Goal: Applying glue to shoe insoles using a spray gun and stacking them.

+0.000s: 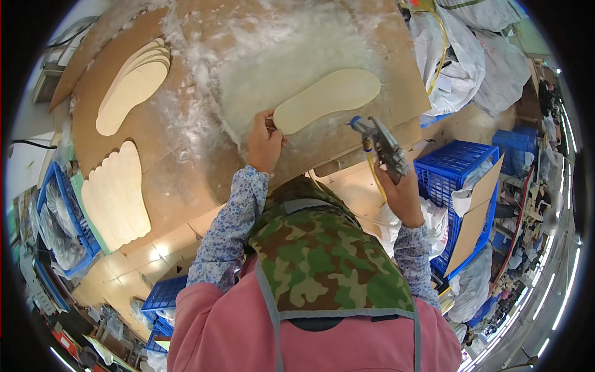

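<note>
My left hand (pixel 265 144) pinches the narrow end of a cream insole (pixel 331 98), which is tilted over a fuzzy whitish patch (pixel 266 77) on the work table. In my right hand (pixel 404 197) is a grey spray gun (pixel 385 144) with a blue tip, its nozzle near the lower edge of the insole. From the gun a thin yellow hose (pixel 375 175) runs down. A fanned stack of insoles (pixel 137 84) lies at the far left of the table. Nearer, an overlapping row of several more insoles (pixel 116 195) rests by the table's left edge.
Brown cardboard (pixel 180 133) covers the table, with white fibres scattered over it. On the right stand a blue plastic crate (pixel 451 162) with a cardboard sheet (pixel 477 217) and large white sacks (pixel 458 59). Another blue crate (pixel 68 217) holding plastic bags is at the left.
</note>
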Demonstrator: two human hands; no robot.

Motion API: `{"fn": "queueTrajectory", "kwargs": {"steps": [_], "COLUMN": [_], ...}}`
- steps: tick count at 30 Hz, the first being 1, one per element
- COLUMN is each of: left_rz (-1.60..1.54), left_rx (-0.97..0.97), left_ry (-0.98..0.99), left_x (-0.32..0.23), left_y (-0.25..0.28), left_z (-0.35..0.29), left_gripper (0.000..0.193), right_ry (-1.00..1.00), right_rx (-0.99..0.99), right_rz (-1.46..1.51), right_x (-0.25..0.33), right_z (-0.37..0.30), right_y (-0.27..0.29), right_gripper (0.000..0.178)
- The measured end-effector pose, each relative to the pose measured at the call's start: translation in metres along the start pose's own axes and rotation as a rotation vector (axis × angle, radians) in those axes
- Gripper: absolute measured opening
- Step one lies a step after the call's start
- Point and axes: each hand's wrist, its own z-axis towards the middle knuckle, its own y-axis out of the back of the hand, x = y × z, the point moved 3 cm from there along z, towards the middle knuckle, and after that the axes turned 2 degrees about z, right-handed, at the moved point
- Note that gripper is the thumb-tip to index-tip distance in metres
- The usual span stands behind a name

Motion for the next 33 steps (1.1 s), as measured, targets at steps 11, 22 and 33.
{"fn": "queueTrajectory", "kwargs": {"steps": [11, 22, 33], "left_rz": [0.013, 0.012, -0.306], "left_rx": [0.003, -0.027, -0.056], "left_ry": [0.001, -0.046, -0.133], "left_x": [0.001, 0.007, -0.068], "left_y": [-0.002, 0.001, 0.011], "left_z": [0.001, 0.006, -0.039], "left_gripper": [0.034, 0.037, 0.037], "right_ry": [0.026, 0.019, -0.072], "right_rx": [0.256, 0.299, -0.025], "right_rz": [0.089, 0.025, 0.282], "right_x": [0.026, 0.018, -0.023], "right_z": [-0.016, -0.008, -0.003], "right_y": [-0.026, -0.015, 0.023], "right_gripper": [0.027, 0.029, 0.026]}}
